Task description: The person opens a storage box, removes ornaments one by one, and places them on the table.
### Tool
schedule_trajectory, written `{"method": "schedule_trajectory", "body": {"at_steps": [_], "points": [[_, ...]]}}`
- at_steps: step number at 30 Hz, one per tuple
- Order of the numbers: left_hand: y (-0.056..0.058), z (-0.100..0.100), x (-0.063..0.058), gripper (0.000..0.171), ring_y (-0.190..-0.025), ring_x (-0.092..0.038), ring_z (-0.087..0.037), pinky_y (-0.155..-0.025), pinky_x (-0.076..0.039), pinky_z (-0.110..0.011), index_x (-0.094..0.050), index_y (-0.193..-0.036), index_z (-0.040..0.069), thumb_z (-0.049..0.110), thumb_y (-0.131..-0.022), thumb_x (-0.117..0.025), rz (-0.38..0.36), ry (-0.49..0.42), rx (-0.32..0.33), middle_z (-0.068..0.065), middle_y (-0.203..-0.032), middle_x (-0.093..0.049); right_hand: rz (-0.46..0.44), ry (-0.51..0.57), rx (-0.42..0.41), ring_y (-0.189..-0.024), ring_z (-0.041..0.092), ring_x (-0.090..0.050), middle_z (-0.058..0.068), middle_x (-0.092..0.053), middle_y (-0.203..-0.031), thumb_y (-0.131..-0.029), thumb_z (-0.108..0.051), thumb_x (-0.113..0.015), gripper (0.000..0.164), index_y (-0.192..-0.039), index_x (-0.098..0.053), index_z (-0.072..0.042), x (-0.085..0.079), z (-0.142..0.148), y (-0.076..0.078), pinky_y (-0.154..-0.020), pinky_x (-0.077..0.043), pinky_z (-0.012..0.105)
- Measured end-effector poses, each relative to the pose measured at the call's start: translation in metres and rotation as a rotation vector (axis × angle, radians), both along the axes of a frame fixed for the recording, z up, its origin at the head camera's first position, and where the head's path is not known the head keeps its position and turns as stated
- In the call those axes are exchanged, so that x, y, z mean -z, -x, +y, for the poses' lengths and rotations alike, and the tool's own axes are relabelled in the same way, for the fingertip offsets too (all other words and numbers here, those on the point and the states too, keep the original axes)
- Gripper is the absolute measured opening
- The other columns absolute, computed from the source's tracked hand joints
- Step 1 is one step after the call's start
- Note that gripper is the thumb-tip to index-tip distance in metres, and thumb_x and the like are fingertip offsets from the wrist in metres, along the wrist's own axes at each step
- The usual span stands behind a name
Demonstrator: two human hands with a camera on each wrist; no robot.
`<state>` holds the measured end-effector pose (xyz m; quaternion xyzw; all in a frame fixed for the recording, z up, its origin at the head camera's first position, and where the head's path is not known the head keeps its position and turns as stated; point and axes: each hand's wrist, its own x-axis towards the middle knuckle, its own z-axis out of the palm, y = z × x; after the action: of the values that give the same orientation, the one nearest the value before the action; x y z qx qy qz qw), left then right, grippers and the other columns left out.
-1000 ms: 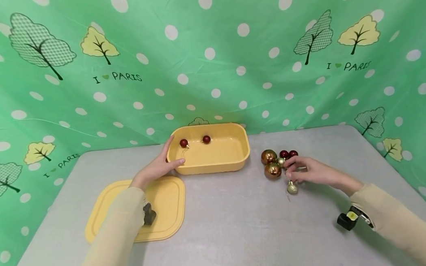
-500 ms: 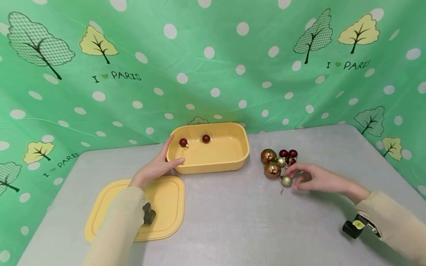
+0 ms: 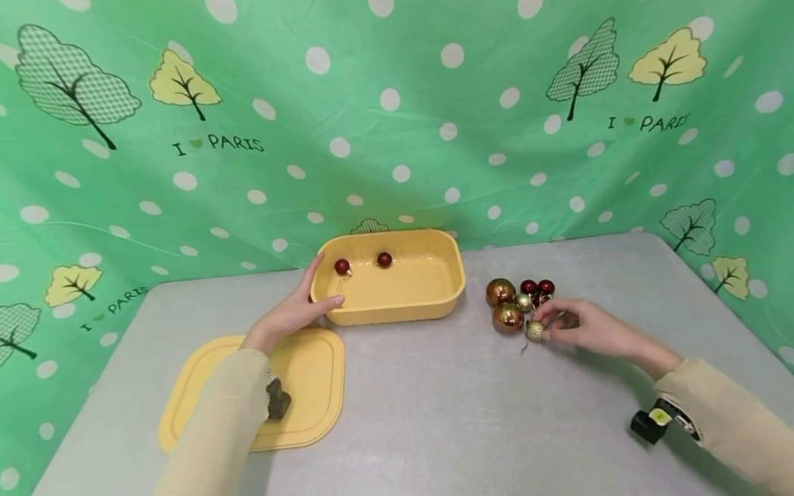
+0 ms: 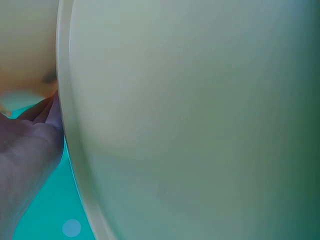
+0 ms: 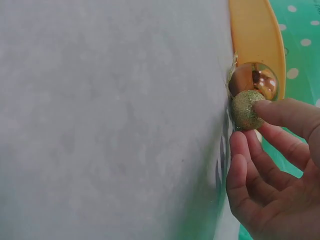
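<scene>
My left hand [image 3: 298,307] holds the left end of a yellow plastic box [image 3: 394,313], thumb at the front rim and fingers along the side wall. Two small dark red Christmas baubles [image 3: 385,260] lie inside the box. My right hand [image 3: 589,327] pinches a small gold glitter bauble [image 5: 246,110] between thumb and fingertips. A thin hanging cord trails from this bauble. Right behind it on the table are two large shiny copper baubles [image 3: 508,318], a small pale gold bauble [image 3: 524,302] and several dark red baubles [image 3: 546,288], partly hidden by the hand.
A yellow lid [image 3: 311,405] lies flat on the grey table [image 3: 442,427], under my left forearm; it fills much of the left wrist view. A green curtain [image 3: 390,142] with dots and trees hangs behind the table.
The glitter bauble rolled left out from under my right hand's fingers, and the right hand followed and now pinches it. My left hand stays at the box.
</scene>
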<state>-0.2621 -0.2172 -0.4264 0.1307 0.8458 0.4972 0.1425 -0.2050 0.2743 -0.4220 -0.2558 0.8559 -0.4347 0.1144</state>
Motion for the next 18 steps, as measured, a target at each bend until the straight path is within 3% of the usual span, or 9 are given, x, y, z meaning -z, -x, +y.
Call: {"method": "schedule_trajectory", "body": {"at_steps": [18], "points": [[0.001,0.0008,0.0011,0.095,-0.143,-0.003,-0.039,-0.113,-0.01,-0.054,0.01,-0.155,0.027,0.032,-0.094,-0.063,0.008,0.006,0.002,-0.012,-0.16,0.013,0.073,-0.028,0.109,-0.084,0.021,-0.062,0.013,-0.065,-0.101,-0.085,0.003,-0.068,0.024,-0.109,-0.064,0.005,0.0052,-0.0095,0.0049,-0.072,-0.053,0.027]]}}
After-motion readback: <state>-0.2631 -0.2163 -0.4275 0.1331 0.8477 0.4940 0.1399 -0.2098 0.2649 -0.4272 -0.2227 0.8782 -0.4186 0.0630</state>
